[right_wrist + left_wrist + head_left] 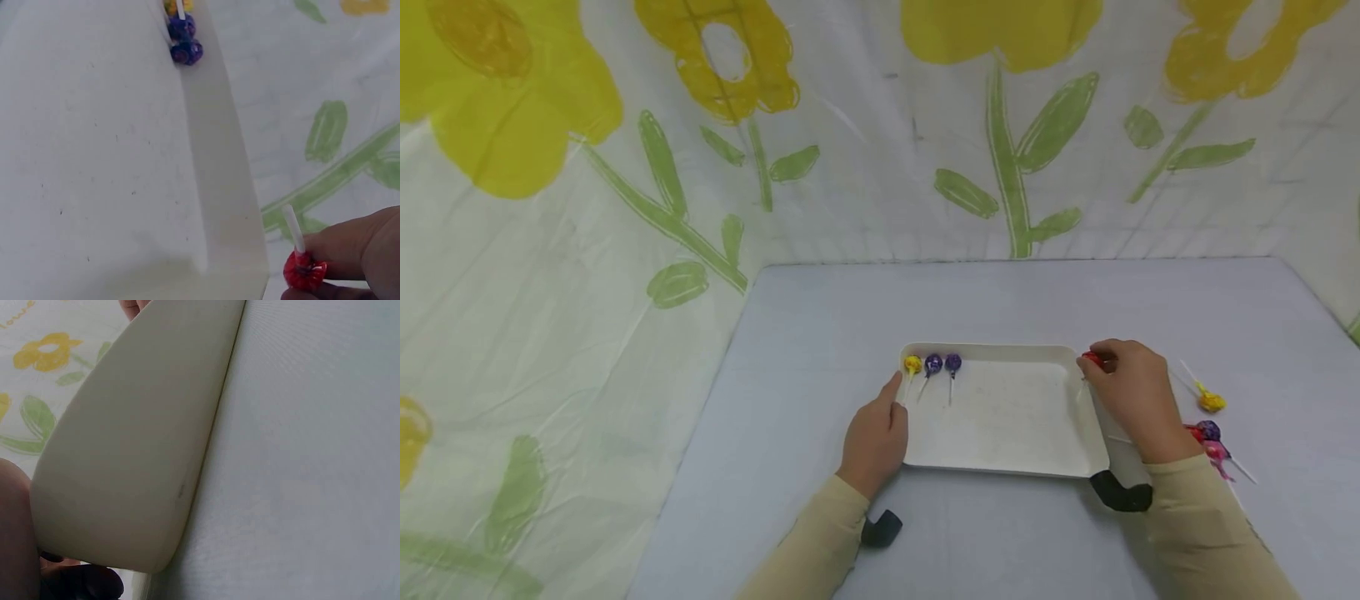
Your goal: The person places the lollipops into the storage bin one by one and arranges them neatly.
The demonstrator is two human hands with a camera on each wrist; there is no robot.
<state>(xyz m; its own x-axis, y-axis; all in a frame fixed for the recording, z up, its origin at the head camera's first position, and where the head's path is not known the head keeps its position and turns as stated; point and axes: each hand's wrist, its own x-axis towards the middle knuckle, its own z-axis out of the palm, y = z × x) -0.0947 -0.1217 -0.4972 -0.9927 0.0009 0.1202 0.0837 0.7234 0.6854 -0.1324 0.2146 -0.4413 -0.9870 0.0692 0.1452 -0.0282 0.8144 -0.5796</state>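
Note:
A white rectangular tray (1000, 417) lies on the table with three wrapped lollipops in its far left corner. One is a yellow lollipop (913, 365); beside it are a purple lollipop (933, 364) and another purple lollipop (952, 362), sticks pointing nearer. My left hand (874, 437) holds the tray's left edge, index finger along the rim and thumb near the inside. Just past the far right corner, my right hand (1131, 392) pinches a red lollipop (304, 272) by its wrapped head; its white stick points up in the right wrist view.
To the right of the tray, a yellow lollipop (1210, 400) lies on the table. Closer in is a small cluster with a purple lollipop (1208, 430) and a pink lollipop (1216, 451), partly hidden by the right wrist. A flowered curtain (865, 167) hangs behind the table.

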